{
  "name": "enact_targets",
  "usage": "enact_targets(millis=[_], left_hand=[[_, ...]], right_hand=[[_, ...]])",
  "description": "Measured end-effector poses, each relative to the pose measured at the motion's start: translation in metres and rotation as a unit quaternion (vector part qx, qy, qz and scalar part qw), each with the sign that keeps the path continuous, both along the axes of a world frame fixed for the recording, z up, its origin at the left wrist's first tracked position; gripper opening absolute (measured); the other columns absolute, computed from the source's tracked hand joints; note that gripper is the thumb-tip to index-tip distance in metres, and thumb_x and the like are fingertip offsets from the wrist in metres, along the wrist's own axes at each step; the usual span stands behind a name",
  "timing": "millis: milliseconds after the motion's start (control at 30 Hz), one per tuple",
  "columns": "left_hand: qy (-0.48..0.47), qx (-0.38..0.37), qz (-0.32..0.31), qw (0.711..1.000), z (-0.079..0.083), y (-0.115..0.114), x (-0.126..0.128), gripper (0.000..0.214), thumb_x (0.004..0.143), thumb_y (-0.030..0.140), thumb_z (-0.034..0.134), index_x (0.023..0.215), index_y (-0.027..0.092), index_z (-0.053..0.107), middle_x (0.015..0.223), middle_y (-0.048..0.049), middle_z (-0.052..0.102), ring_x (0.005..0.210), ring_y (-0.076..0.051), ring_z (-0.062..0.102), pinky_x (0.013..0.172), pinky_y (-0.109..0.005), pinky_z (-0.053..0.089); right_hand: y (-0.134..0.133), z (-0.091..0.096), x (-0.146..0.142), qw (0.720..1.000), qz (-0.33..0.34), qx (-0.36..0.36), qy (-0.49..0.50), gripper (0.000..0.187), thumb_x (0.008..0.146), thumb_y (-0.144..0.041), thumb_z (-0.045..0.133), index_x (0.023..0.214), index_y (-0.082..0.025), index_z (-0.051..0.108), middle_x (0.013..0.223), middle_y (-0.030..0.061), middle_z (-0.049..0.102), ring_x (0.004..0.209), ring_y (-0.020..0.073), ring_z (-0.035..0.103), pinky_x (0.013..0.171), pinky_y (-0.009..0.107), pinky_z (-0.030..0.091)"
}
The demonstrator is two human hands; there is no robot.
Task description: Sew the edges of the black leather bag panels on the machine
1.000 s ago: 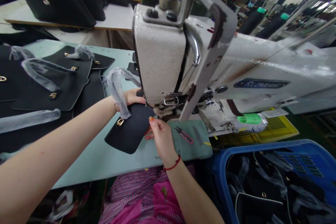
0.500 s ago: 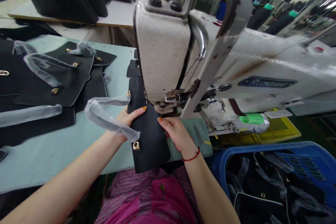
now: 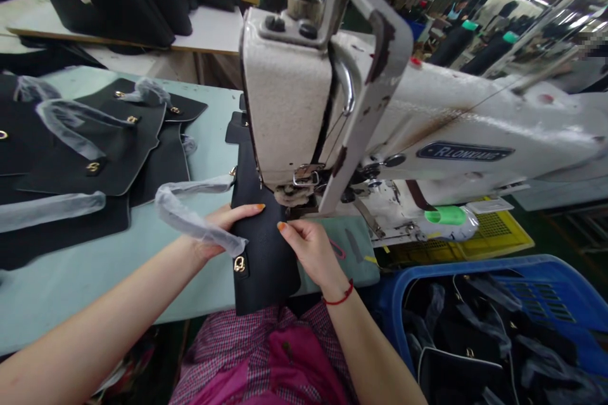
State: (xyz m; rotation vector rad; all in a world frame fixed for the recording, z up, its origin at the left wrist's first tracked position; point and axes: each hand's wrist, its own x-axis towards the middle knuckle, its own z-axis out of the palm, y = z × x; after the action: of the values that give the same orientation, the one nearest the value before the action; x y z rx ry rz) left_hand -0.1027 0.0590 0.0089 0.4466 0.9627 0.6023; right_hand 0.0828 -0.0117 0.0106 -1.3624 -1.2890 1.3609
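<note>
Held the black panel (image 3: 268,259) at the front edge of the bench (image 3: 190,294), partly hidden by the sewing machine's (image 3: 289,101) head. Closed the left hand's (image 3: 216,228) grip on the left side, thumb uppermost; pinched the right side with the right hand (image 3: 313,253), fingers curled. Had the wrapped handle (image 3: 190,212) already joined at gold-toned fittings (image 3: 239,263); could not make out finished stitching, so judged this panel midway. Saw similar panels (image 3: 109,158) toward the bench's left edge and black pieces in the blue basket (image 3: 394,285), with stage unclear. Noted matt, leather-like grain, a rounded near right corner, crinkled translucent wrap and glossy, chipped enamel.
</note>
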Motion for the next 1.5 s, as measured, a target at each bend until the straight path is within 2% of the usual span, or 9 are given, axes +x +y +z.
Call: enact_targets(millis=[300,467,867,1000,1133,1300,1500], left_hand=[[0.022,0.025,-0.003,0.999,-0.004,0.007,-0.006,0.032,0.062,0.018,0.083,0.092,0.014,0.074,0.087,-0.0114,0.076,0.076,-0.030,0.073,0.066,-0.037,0.063],[0.029,0.048,-0.016,0.998,-0.004,0.011,-0.005,0.036,0.065,0.020,0.082,0.099,0.013,0.072,0.095,-0.0138,0.076,0.080,-0.032,0.073,0.074,-0.042,0.062],[0.009,0.067,-0.027,0.997,-0.002,0.021,-0.007,0.050,0.068,0.020,0.082,0.113,0.008,0.065,0.103,-0.0178,0.074,0.082,-0.027,0.073,0.077,-0.038,0.061],[0.020,0.071,-0.026,0.997,-0.001,0.022,-0.007,0.046,0.069,0.018,0.079,0.112,0.007,0.065,0.099,-0.0166,0.075,0.079,-0.027,0.073,0.076,-0.041,0.061],[0.029,0.077,-0.022,0.996,0.004,0.022,-0.006,0.036,0.073,0.015,0.075,0.108,0.008,0.067,0.094,-0.0132,0.076,0.078,-0.027,0.072,0.075,-0.039,0.061],[0.032,0.072,-0.018,0.997,0.003,0.022,-0.005,0.038,0.071,0.016,0.077,0.107,0.009,0.068,0.091,-0.0120,0.076,0.076,-0.027,0.072,0.074,-0.040,0.060],[0.048,0.076,-0.037,0.995,-0.001,0.022,-0.010,0.034,0.071,0.019,0.079,0.102,0.010,0.068,0.089,-0.0094,0.076,0.074,-0.025,0.072,0.072,-0.036,0.060]], right_hand=[[-0.003,0.000,-0.003,1.000,0.003,-0.003,0.008,0.043,0.089,-0.048,0.053,0.062,-0.015,0.049,0.060,-0.0039,0.030,0.057,0.0087,0.026,0.051,0.024,0.020],[0.002,-0.001,-0.003,1.000,0.005,0.005,-0.004,0.044,0.090,-0.048,0.053,0.060,-0.016,0.046,0.059,-0.0042,0.029,0.056,0.0085,0.026,0.050,0.024,0.018],[0.010,-0.005,-0.006,1.000,-0.006,0.008,0.020,0.044,0.090,-0.049,0.054,0.061,-0.016,0.048,0.058,-0.0042,0.031,0.055,0.0086,0.027,0.050,0.023,0.020],[0.010,-0.006,-0.006,1.000,-0.007,-0.003,0.007,0.045,0.089,-0.052,0.053,0.062,-0.016,0.050,0.056,-0.0045,0.031,0.054,0.0087,0.028,0.049,0.023,0.019],[0.011,-0.007,-0.006,1.000,-0.007,-0.011,-0.012,0.046,0.088,-0.055,0.051,0.066,-0.015,0.055,0.057,-0.0039,0.033,0.054,0.0093,0.030,0.049,0.023,0.021],[0.012,-0.005,-0.005,1.000,-0.006,0.004,-0.026,0.047,0.088,-0.054,0.051,0.061,-0.017,0.047,0.058,-0.0037,0.032,0.055,0.0093,0.028,0.050,0.024,0.020],[0.008,-0.002,-0.009,0.994,-0.029,0.064,-0.081,0.047,0.092,-0.047,0.048,0.057,-0.018,0.037,0.056,-0.0049,0.028,0.054,0.0086,0.025,0.051,0.025,0.018]])
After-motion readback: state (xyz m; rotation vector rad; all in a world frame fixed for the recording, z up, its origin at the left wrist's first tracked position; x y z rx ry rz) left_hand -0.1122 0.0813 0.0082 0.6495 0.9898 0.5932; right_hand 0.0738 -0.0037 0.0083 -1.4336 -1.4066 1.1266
